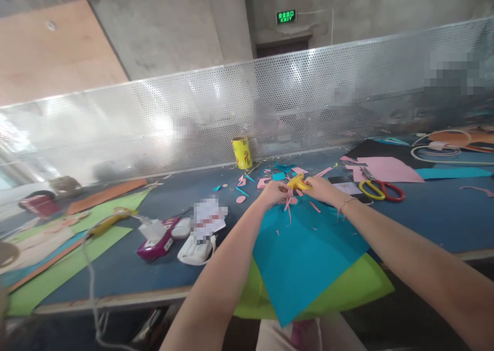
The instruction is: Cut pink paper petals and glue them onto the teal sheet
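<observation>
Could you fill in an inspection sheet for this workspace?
Surface: blue tabletop, partly covered.
Job's things: yellow object, too unclear to identify; teal sheet overlying a green sheet.
Clutter: pink scraps; scissors with one red handle, one yellow.
Hands: left hand and right hand at the yellow object; exact grip unclear.
Cables: white cable hanging past the tabletop's front edge; pale cable looped at right.
Surroundings: perforated metal panel; lit exit sign.

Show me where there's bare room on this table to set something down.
Two patches of blue tabletop look bare: one right of the scissors, nearer than the blue paper strip; another between the purple power strip, the green sheet and the table's near edge. It's crowded around the left hand and right hand, with paper scraps beyond and the teal sheet nearer.
</observation>
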Available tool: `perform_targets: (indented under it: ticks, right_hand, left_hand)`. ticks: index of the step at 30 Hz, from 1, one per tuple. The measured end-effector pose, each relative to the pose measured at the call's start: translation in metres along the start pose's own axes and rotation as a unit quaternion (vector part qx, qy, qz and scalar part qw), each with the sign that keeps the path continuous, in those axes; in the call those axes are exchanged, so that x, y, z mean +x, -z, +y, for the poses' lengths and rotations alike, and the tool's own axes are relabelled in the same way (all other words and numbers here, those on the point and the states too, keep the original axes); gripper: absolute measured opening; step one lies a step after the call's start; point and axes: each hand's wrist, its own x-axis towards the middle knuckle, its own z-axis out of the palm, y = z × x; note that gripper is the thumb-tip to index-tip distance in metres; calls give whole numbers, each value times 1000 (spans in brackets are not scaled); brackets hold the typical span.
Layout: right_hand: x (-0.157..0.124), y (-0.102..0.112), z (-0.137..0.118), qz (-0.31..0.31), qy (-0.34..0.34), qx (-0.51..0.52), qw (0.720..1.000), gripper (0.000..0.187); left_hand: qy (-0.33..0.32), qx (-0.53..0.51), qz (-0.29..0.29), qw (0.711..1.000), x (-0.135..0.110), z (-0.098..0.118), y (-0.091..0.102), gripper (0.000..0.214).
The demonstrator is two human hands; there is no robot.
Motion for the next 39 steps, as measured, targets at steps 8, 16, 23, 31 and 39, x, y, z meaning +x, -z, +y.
perform_targets:
  ticks: [8, 16, 23, 31, 39]
  right_hand:
    - [-2, 6, 10, 0, -7, 22, 1000, 24]
    - [-6, 6, 9, -28, -28, -1, 999, 28]
    - [-6, 16, 7, 0, -7, -1, 1000, 18]
    - [-25, 46, -18, -152, 32, 28, 988, 24]
    - [-32, 50, -26, -251, 37, 52, 966, 15]
  left_hand:
    - [-26, 113, -16, 993, 4, -2, 4, 18]
    - [-91, 276, -7, 957, 10, -4, 9, 17]
    - [-105, 316, 26, 943, 12, -4, 9, 14]
    - [-135, 348, 48, 926, 13, -7, 11, 13]
    - [-149, 370, 49, 916, 11, -6, 11, 13]
